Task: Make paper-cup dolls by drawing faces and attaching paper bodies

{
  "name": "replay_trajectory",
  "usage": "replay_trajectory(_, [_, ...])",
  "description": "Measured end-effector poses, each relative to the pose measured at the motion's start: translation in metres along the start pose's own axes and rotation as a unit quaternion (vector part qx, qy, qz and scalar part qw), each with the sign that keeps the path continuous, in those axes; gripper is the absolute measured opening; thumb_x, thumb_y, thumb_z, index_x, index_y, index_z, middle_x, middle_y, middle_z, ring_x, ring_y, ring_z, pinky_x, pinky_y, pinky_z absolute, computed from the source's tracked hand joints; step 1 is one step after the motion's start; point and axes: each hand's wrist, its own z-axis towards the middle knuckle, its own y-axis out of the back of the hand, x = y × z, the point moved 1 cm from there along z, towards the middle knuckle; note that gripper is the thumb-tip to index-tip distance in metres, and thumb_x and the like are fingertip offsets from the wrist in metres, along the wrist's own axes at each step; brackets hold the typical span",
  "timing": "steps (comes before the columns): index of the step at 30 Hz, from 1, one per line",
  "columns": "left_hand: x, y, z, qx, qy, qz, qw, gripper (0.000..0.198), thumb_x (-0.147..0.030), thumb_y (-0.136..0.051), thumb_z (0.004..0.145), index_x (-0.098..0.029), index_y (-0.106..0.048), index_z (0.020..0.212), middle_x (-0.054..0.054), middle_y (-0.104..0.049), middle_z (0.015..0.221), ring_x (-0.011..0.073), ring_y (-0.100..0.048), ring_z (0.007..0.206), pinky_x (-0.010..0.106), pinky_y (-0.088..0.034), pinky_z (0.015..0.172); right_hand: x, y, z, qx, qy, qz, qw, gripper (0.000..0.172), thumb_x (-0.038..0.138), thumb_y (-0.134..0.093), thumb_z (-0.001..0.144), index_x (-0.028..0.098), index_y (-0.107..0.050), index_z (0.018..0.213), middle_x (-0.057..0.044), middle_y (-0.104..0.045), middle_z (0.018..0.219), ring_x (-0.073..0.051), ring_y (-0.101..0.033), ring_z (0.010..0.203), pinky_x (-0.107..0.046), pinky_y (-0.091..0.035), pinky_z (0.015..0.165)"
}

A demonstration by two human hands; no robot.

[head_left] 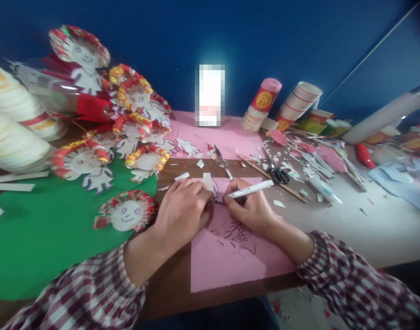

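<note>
My left hand (182, 211) is curled with its fingers pressing a small white paper cut-out (208, 182) down on a pink sheet (230, 261). My right hand (247, 208) grips a white pen (253, 189), its tip at the cut-out's right edge. Dark pen scribbles mark the pink sheet just below my hands. Both sleeves are red-and-white checked.
Finished paper dolls with red-yellow rims (125, 213) lie on a green sheet (41, 238) and pile up at the left. Black scissors (278, 173), a craft knife (223, 162), a thin stick (272, 179), stacked paper cups (295, 105), pens and paper scraps clutter the right.
</note>
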Motion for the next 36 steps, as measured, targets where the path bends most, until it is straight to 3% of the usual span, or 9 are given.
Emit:
replay_trajectory(10, [-0.0008,0.0001,-0.0007,0.001,-0.001,0.003,1.0,0.019,-0.022,-0.056,0.082,-0.02,-0.068,0.097,0.007,-0.064,0.097,0.0263,-0.056,0.099,0.045,-0.045,0.091,0.001,-0.0006,0.0004,0.0,-0.004,-0.002,1.0,0.008,0.014,-0.056,0.076,0.019,-0.05,0.074,0.003,-0.049,0.061,-0.01,-0.044,0.056,-0.022,-0.036,0.05])
replay_trajectory(16, [-0.0013,0.0013,-0.0005,-0.013,0.0,0.005,1.0,0.018,-0.021,-0.052,0.085,-0.019,-0.068,0.094,0.007,-0.065,0.093,0.0256,-0.057,0.097,0.045,-0.047,0.089,-0.0007,-0.0003,-0.0007,0.006,-0.022,0.041,0.999,0.008,0.015,-0.055,0.078,0.019,-0.049,0.074,0.006,-0.045,0.059,-0.008,-0.039,0.051,-0.022,-0.033,0.047])
replay_trajectory(23, [-0.0003,0.0018,0.0,-0.012,-0.001,-0.005,1.0,0.022,-0.017,-0.047,0.088,-0.019,-0.068,0.095,0.007,-0.065,0.095,0.0245,-0.057,0.098,0.044,-0.047,0.089,0.0031,0.0002,-0.0006,-0.005,0.004,0.023,1.0,0.007,0.013,-0.056,0.077,0.018,-0.052,0.075,0.003,-0.051,0.065,-0.01,-0.044,0.058,-0.023,-0.037,0.054])
replay_trajectory(36, [0.0001,0.0001,-0.0005,-0.006,-0.002,-0.003,1.0,0.019,-0.013,-0.052,0.082,-0.019,-0.066,0.092,0.007,-0.064,0.097,0.0251,-0.056,0.099,0.044,-0.046,0.089,-0.0019,-0.0008,0.0007,0.038,0.002,0.044,0.998,0.005,0.019,-0.059,0.081,0.018,-0.054,0.079,0.003,-0.052,0.063,-0.01,-0.048,0.057,-0.023,-0.04,0.052])
